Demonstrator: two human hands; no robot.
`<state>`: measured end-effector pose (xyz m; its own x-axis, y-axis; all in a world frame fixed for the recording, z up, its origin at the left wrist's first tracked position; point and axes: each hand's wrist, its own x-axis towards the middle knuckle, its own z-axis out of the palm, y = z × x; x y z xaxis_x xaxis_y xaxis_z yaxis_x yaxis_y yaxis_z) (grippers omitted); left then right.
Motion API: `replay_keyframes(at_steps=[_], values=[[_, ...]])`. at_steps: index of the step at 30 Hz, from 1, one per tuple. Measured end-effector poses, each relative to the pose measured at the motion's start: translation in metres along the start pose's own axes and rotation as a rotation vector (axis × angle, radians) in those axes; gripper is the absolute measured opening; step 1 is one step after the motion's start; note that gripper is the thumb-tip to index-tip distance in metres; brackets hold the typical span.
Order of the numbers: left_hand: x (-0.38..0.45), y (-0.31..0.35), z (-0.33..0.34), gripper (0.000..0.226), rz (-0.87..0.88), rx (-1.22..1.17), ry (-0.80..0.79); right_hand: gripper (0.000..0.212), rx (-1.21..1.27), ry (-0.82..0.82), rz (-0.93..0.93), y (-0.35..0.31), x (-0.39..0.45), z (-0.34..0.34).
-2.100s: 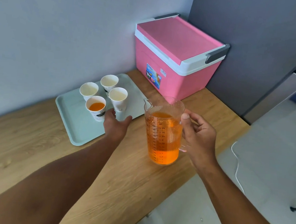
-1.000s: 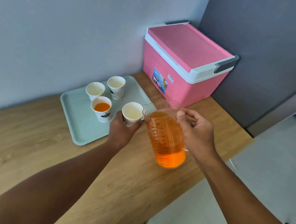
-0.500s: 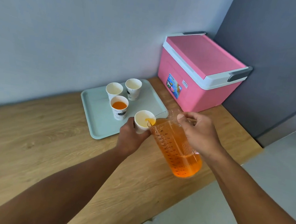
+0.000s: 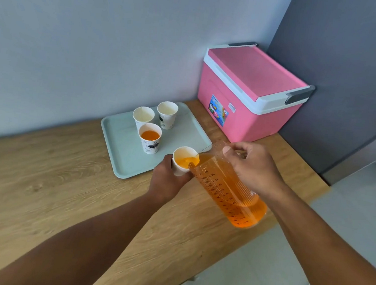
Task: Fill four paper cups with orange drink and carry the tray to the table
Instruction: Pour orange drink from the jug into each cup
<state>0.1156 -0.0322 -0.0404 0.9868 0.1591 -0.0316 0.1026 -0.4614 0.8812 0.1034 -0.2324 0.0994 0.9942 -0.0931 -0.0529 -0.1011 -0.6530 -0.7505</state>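
Nearest, the right hand [image 4: 253,166] grips a tilted clear jug [image 4: 228,190] of orange drink, its spout over a paper cup [image 4: 184,160] clasped in the left hand [image 4: 166,182] above the tabletop [image 4: 38,184]. Beyond, a filled cup [image 4: 149,138] and two empty cups [image 4: 143,116] [image 4: 167,114] stand on the tray [image 4: 117,142]. Farthest sits a pink cooler [image 4: 252,91].

cups 4 [image 4: 149,138] | tray 1 [image 4: 117,139] | jug 1 [image 4: 228,190] | cooler 1 [image 4: 252,91]
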Motion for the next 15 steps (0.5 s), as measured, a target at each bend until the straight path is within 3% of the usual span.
replay_keyframes(at_steps=[15], values=[[0.0018, 0.0003, 0.0038, 0.072, -0.017, 0.009, -0.007, 0.039, -0.046, -0.034, -0.002, -0.0039, 0.0046, -0.0042]])
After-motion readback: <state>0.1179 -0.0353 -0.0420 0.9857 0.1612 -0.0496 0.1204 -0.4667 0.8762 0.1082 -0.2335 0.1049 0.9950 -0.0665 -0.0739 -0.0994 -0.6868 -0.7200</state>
